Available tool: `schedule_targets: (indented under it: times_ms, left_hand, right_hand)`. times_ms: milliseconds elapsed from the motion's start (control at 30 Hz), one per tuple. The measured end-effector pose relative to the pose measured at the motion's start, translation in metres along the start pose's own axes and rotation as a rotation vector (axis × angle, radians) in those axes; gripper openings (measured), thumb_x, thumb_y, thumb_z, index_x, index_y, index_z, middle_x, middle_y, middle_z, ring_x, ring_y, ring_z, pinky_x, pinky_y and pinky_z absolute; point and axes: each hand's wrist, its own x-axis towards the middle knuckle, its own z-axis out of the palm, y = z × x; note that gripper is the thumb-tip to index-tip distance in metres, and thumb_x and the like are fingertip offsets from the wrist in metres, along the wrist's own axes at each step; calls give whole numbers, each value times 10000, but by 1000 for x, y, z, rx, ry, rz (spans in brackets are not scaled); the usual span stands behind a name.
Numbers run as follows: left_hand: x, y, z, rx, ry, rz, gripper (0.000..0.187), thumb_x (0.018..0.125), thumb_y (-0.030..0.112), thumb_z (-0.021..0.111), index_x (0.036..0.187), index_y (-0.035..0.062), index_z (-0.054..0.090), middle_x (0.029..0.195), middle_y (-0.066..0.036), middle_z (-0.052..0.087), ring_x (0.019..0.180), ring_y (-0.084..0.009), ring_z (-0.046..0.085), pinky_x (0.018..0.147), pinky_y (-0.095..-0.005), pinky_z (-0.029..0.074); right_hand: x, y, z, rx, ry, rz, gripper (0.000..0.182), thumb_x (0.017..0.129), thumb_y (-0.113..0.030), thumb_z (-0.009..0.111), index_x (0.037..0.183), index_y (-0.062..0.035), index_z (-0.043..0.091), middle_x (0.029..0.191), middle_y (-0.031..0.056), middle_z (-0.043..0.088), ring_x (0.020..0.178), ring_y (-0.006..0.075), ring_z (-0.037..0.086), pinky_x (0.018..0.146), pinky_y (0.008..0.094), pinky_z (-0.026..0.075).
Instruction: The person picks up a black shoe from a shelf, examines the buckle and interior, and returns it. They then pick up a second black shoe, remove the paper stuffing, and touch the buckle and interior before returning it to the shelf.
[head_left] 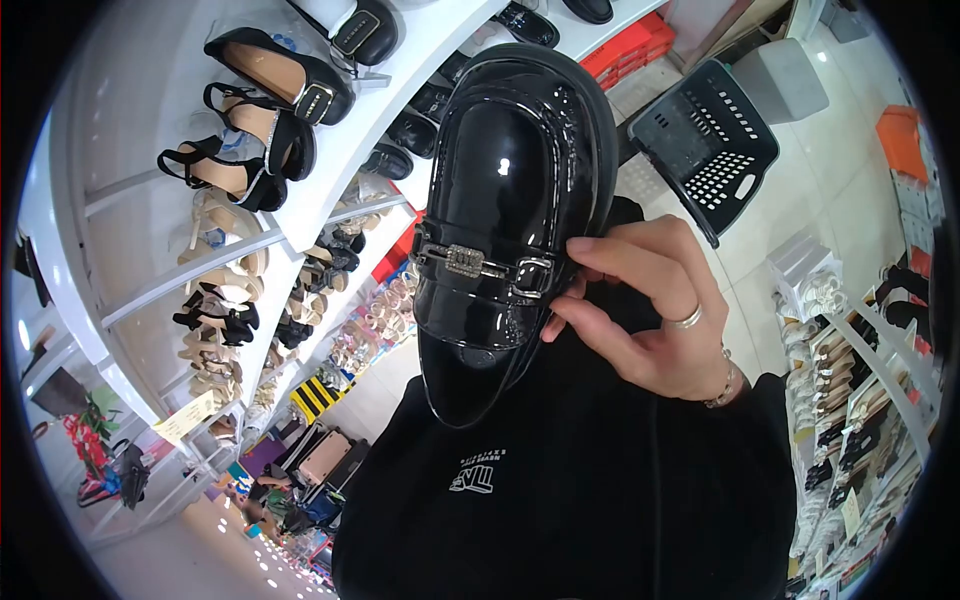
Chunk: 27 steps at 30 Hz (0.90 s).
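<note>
A glossy black loafer [500, 170] fills the middle of the head view, toe pointing up and opening toward my black top. Across its front runs a strap with a sparkling metal ornament and a small silver buckle [531, 277]. My right hand [650, 305], wearing a ring and a bracelet, reaches in from the right. Its thumb and index finger close on the shoe's side edge, just beside the buckle. My left hand does not show; whether it is behind the shoe cannot be seen.
White shelves [335, 150] on the left carry black heels [290, 80] and other shoes. A black plastic basket [710, 150] stands on the tiled floor at upper right, near red boxes [630, 50]. More shoes fill a rack [830, 400] on the right.
</note>
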Motion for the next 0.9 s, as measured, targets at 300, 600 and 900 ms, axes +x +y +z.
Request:
schedule_targets:
  times_ms: [300,600,900]
  left_hand:
    - [0,-15,8,14,133,106,501,880,232,546,1274,-52,423,1064,-160,572,877,-273,615,759,-371,516]
    - [-1,-20,13,18,278,205,491,883,228,540,1268,-56,431,1065,-166,578,880,-274,623,757,-371,523]
    - [-9,-16,20,22,420,302,481,885,224,534,1262,-59,439,1065,-173,585,883,-276,631,755,-371,530]
  right_hand:
    - [2,-8,-12,-77,0,-11,420,647,-57,781,1035,-10,627,866,84,582,663,181,563,567,277,447]
    - [0,2,-18,-149,-180,-214,417,801,-303,696,1062,14,626,816,111,537,634,184,506,517,268,402]
    - [0,6,-17,-159,-117,-237,404,811,-282,677,1074,18,616,791,101,534,605,179,499,516,270,403]
